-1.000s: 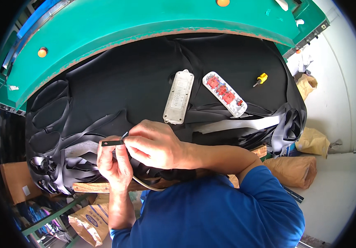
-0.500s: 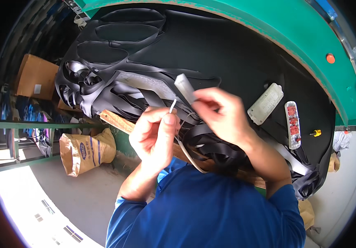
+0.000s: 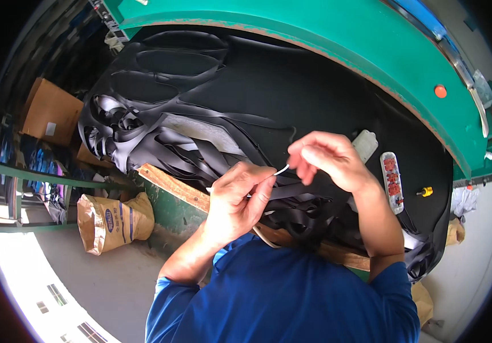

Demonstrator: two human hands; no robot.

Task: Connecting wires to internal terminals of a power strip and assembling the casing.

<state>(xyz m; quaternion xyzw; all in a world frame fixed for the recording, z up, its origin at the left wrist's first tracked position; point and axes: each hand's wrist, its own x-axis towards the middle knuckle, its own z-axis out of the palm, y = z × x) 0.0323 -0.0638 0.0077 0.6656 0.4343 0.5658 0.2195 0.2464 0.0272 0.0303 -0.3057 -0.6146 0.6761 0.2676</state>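
Observation:
My left hand [image 3: 240, 197] pinches a white cable [image 3: 281, 170] between thumb and fingers, its thin end sticking out to the right. A lower stretch of the cable runs down over the bench edge by my chest. Right beside the cable's tip is my right hand [image 3: 334, 163], its fingers curled toward the thumb and blurred at the tips. What it holds, if anything, is hidden. To the right lie a white plastic cover [image 3: 366, 144], partly behind my right hand, and an opened white power strip [image 3: 392, 183] with red inside. A small yellow-handled screwdriver [image 3: 426, 192] lies farther right.
Black sheet material [image 3: 291, 68] covers the bench, with cut-out loops and tangled black strips [image 3: 183, 140] at left. A wooden edge [image 3: 174, 186] runs along the near side. A green machine beam [image 3: 337, 26] arches over the far side. A paper sack [image 3: 114, 223] stands on the floor.
The pale stick-like object in my right hand is no longer visible. My right hand has shifted right and down, to the cable's tip. My left hand has moved right, tilting the cable end rightward.

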